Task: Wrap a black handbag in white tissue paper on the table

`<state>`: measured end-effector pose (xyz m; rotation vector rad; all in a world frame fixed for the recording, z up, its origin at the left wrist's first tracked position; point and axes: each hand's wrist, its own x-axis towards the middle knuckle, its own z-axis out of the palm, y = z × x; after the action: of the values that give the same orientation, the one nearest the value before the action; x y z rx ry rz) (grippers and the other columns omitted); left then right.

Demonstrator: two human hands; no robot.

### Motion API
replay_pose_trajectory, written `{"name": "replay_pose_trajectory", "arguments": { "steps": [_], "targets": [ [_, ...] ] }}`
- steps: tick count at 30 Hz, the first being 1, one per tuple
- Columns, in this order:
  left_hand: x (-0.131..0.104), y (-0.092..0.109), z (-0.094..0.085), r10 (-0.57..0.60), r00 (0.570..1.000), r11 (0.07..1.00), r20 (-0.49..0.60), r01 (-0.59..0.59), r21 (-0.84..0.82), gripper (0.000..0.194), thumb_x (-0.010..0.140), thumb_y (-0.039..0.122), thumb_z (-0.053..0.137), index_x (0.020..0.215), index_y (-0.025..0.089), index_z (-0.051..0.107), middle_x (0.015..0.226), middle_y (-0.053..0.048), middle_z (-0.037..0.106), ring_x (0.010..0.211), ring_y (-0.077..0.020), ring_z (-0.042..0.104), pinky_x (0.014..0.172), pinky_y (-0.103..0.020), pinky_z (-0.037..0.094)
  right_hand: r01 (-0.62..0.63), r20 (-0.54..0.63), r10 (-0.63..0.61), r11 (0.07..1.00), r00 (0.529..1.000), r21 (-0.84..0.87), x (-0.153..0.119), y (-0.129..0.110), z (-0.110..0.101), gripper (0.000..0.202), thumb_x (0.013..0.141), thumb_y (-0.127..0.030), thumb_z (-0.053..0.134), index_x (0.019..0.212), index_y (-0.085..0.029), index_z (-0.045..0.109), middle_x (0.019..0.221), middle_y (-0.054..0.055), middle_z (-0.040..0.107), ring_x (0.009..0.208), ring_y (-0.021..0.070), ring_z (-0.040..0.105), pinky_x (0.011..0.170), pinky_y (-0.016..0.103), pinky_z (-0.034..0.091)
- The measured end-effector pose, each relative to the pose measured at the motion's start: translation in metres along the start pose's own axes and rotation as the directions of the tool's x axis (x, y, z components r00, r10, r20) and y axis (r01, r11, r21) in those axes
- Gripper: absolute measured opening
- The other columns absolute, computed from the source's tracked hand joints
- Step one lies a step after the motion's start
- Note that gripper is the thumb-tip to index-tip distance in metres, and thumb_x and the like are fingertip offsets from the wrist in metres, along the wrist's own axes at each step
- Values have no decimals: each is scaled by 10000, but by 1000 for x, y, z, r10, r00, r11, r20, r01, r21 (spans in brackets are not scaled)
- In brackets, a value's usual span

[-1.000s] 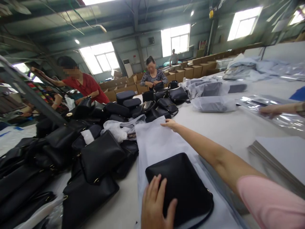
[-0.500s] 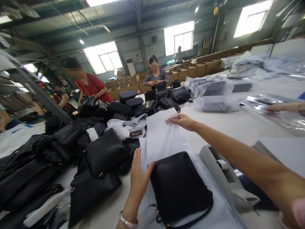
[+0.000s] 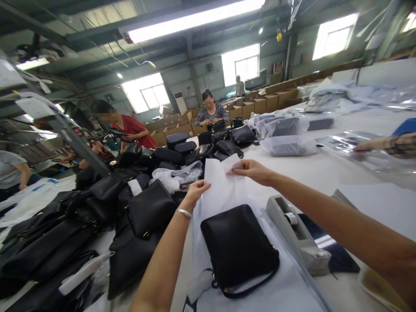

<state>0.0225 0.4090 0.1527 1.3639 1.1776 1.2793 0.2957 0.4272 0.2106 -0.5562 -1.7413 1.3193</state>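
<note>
A black handbag (image 3: 238, 247) lies flat on white sheets in front of me, its strap curving round the near edge. Beyond it, a sheet of white tissue paper (image 3: 216, 190) is partly raised. My left hand (image 3: 196, 191) pinches this paper's left edge between thumb and fingers. At its right edge, my right hand (image 3: 251, 170) is closed on the paper too, thumb against fingers. Neither hand touches the handbag. To the right of the bag stands a grey tape dispenser (image 3: 292, 238).
Black bags (image 3: 139, 212) are piled along the left and far middle. A wrapped bag (image 3: 289, 145) lies farther back. At right, another person's hand (image 3: 365, 146) rests by clear plastic bags (image 3: 344, 141). Cardboard boxes (image 3: 253, 106) line the back; co-workers stand across the table.
My left hand has left the handbag's far corner, moved forward and taken hold of the paper's left edge. My right hand keeps its grip on the paper. The view has tilted up somewhat.
</note>
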Motion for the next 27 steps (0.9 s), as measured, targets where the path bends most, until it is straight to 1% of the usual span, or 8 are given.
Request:
{"name": "replay_pose_trajectory", "arguments": {
  "steps": [3,7,10,13,18,21,24,27],
  "targets": [
    [-14,5,-22,69,992,997,-103,-73,-38,485,682,439,826,1017,107,714,968,-96,742,853,-198,673,860,-347,535,44,-102,-40,998,994,42,-1,4,-9,422,693,-466,835,945,-146,726,1021,92,737,1007,235,681,1009,404,480],
    [-66,13,-45,138,977,988,-161,-147,-44,368,758,402,780,1015,147,716,1055,-67,729,993,-199,653,944,-328,501,37,-163,-28,998,986,49,-26,8,-18,471,692,-484,834,1033,-175,732,1037,85,739,1016,242,685,1043,436,471],
    [-119,15,-47,164,982,986,-96,-163,16,275,798,354,756,968,139,731,1270,-95,652,1194,-251,579,1066,-365,432,1,-92,-15,987,996,-158,-64,6,-20,390,733,-497,798,977,-193,774,1000,71,747,1017,266,683,1020,418,495],
    [-170,8,-42,155,987,956,35,-159,245,234,864,350,681,975,153,739,1315,-107,629,1195,-274,590,1077,-413,434,17,70,10,929,997,-369,-111,6,-19,279,831,-447,725,984,-222,786,1034,60,744,1048,276,675,1026,406,493],
    [-225,-13,-24,123,963,767,240,-245,592,260,906,264,582,1139,230,693,1260,-82,667,1198,-254,600,1089,-466,437,125,308,40,857,951,-499,-180,24,-3,204,921,-283,614,1060,-298,763,1084,29,733,1146,232,635,1163,447,334],
    [-240,-19,-3,187,926,594,328,-372,713,559,849,173,614,1388,271,503,1472,-77,494,1389,-257,419,1167,-521,334,193,379,41,808,925,-557,-206,43,10,284,874,-138,589,1035,-298,759,1063,17,738,1180,212,614,1164,462,319],
    [-246,-26,20,233,846,361,479,-533,766,847,749,27,591,1509,279,314,1574,-73,332,1482,-274,228,1192,-587,247,256,374,-12,748,927,-612,-221,61,17,464,776,1,486,1042,-277,747,1104,13,727,1218,191,587,1165,464,306],
    [-252,-44,36,291,761,226,579,-643,731,773,709,-85,465,1404,253,485,1484,-66,479,1421,-243,372,1136,-517,392,329,396,-63,680,916,-655,-228,75,14,597,660,45,429,1074,-262,730,1147,8,713,1245,181,564,1173,460,283]
  ]
}}
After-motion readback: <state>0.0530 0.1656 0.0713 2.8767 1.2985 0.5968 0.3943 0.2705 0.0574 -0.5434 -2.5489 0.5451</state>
